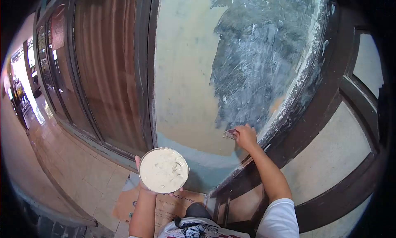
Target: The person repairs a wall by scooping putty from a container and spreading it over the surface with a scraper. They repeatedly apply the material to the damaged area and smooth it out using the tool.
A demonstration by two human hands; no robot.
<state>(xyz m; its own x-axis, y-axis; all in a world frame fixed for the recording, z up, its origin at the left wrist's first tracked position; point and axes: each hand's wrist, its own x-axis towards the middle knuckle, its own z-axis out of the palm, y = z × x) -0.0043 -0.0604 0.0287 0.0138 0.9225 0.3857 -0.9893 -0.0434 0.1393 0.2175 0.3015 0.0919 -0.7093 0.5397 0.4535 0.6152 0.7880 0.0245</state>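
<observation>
My left hand [144, 187] holds up a round tub [188, 172] from below, its fingers wrapped around the side. Cream-coloured putty [161, 170] with a rough, scooped surface fills the tub. At the lower part of the wall panel [187, 73], my right hand [246, 137] is closed around a small putty knife [229, 133]. Its blade points left and lies at or close to the wall; exact contact is hard to tell. Above the knife spreads a dark grey smeared patch [251, 68], beside pale cream and blue-green areas.
To the left stands a dark-framed window [105, 64] with a brown curtain behind it. Dark wooden framing [321, 126] with pale panels curves along the right. A printed orange-brown sheet [123, 203] lies on the tiled floor [88, 176] below the tub.
</observation>
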